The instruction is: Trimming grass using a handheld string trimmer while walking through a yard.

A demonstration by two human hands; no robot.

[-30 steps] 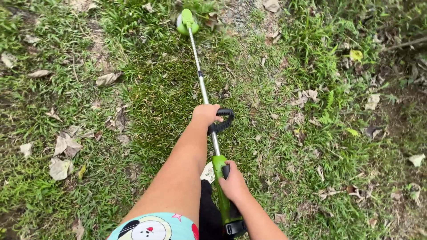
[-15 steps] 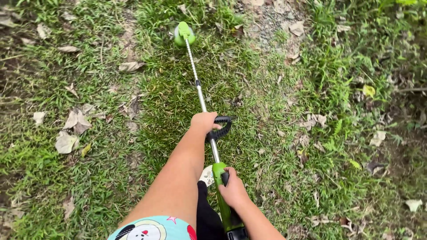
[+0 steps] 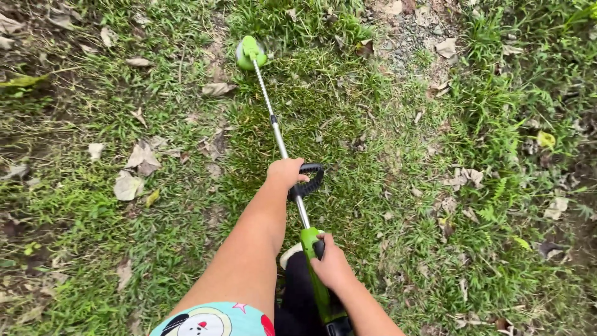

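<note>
Grass [image 3: 348,124] with dry leaves [image 3: 127,185] is lying all around. The left hand [image 3: 286,173] is curling around the trimmer [image 3: 273,124]'s black loop; the right hand [image 3: 331,266] is wrapping its green handle.

From my remote feed I see open ground under soft, even daylight. Patchy grass [image 3: 348,118] covers most of it, thick and bright green in the middle and thinner at the left. Dry brown leaves [image 3: 127,185] lie scattered across it. A bare patch of gravel and soil [image 3: 416,37] shows at the top, and small ferns [image 3: 497,193] grow among darker earth at the right.
</note>
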